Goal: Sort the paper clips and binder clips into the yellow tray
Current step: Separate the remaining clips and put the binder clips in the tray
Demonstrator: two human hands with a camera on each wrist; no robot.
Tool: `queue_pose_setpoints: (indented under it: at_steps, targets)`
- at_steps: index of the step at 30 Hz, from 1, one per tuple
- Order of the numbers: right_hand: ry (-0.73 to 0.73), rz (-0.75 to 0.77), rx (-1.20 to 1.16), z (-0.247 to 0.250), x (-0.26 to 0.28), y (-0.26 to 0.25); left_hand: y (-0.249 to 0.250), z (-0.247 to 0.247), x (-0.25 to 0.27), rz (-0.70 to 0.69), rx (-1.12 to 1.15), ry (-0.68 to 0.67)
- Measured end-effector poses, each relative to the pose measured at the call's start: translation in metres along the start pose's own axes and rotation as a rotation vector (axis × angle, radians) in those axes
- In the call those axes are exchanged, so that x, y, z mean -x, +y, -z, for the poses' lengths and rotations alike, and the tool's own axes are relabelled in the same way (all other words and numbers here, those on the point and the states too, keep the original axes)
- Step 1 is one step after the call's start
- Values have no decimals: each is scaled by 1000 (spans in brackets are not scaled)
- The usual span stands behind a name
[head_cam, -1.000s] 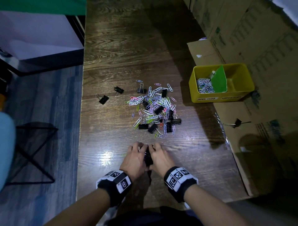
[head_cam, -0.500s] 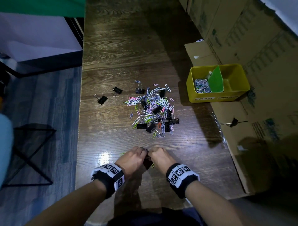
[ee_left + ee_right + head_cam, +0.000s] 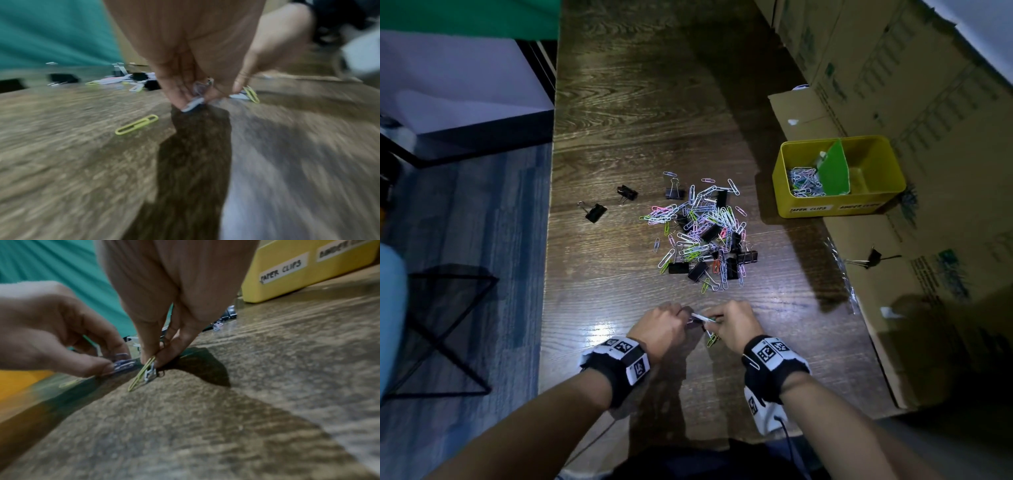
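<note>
Both hands work low over the surface [image 3: 619, 102], close together near its front edge. The left hand [image 3: 662, 330] pinches pale clips [image 3: 192, 103], the right hand [image 3: 734, 325] pinches a green clip [image 3: 141, 374] and a white one. The pile [image 3: 702, 236] lies just beyond; the tray [image 3: 825, 209] sits far right, paper clips in its left compartment.

A dark wooden table [image 3: 654, 102] stands over blue-grey flooring [image 3: 465, 222], with cardboard boxes [image 3: 928, 85] along its right side.
</note>
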State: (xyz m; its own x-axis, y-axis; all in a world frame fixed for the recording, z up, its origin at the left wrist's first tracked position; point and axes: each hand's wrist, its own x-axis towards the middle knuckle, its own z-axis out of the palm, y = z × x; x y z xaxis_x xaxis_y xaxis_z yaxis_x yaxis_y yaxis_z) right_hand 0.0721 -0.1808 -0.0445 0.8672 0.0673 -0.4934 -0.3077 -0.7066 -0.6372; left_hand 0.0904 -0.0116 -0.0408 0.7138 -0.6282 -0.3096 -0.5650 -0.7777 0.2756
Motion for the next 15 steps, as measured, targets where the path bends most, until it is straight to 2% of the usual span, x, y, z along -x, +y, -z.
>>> queue_pose_setpoints:
  at_steps: [5, 8, 12, 15]
  targets:
    - [24, -102, -203, 15, 0, 7, -17, 16, -7, 98, 283, -29]
    - [57, -120, -286, 27, -3, 16, -28, 15, -11, 174, 417, -98]
    - [133, -146, -474, 50, -7, 23, -38, 21, -20, 334, 750, -92]
    - [216, -149, -603, 75, -10, 27, -34, 47, -38, 348, 930, -64]
